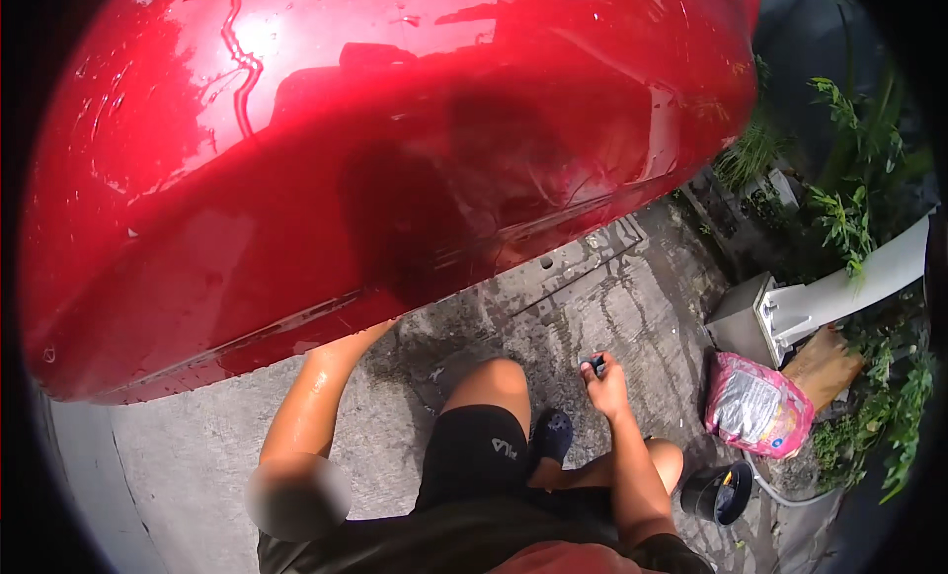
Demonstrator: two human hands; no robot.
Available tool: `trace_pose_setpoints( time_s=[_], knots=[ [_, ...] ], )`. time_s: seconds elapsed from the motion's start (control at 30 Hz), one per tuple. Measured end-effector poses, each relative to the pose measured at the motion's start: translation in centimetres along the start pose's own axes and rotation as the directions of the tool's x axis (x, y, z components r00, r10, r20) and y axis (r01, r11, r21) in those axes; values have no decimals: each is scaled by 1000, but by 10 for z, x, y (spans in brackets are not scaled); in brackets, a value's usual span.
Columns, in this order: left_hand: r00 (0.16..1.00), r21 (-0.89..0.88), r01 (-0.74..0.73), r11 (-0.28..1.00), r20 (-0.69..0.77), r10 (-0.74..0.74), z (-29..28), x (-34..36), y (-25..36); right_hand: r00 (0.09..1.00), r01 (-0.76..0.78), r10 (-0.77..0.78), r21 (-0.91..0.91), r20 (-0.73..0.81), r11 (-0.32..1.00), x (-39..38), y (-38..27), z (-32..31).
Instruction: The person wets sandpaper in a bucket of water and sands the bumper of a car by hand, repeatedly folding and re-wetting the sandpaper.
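Observation:
A wet red car body panel (296,248) with a glossy, curved surface fills the upper part of the head view. My left forearm, wet and shiny, reaches up to its lower edge, and my left hand is hidden behind or under that edge. Out to the right, over the concrete, my right hand (604,384) is closed around a small dark object (594,365). Fingers cover most of this object, so its kind does not show. Nothing else touches the right hand, which is apart from the car.
On the right, a black bucket (719,493) stands beside a pink and silver bag (758,406). Behind the bag are a brown bag (822,367), a white post on a metal base (746,317) and green plants (849,218). Wet patches mark the concrete ground (642,307).

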State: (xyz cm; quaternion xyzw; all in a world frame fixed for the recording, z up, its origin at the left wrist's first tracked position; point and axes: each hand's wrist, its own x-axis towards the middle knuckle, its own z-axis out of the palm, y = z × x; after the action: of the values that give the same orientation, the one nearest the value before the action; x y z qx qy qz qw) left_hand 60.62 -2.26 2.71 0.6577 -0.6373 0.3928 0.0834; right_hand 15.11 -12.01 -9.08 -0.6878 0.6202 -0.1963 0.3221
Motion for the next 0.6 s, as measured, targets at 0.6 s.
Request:
trace_pose_setpoints(
  time_s=[0.6],
  knots=[
    [911, -327, 133, 935, -331, -245, 8, -31, -19, 227, 899, -806, -201, -546, 389, 16, -307, 3]
  ],
)
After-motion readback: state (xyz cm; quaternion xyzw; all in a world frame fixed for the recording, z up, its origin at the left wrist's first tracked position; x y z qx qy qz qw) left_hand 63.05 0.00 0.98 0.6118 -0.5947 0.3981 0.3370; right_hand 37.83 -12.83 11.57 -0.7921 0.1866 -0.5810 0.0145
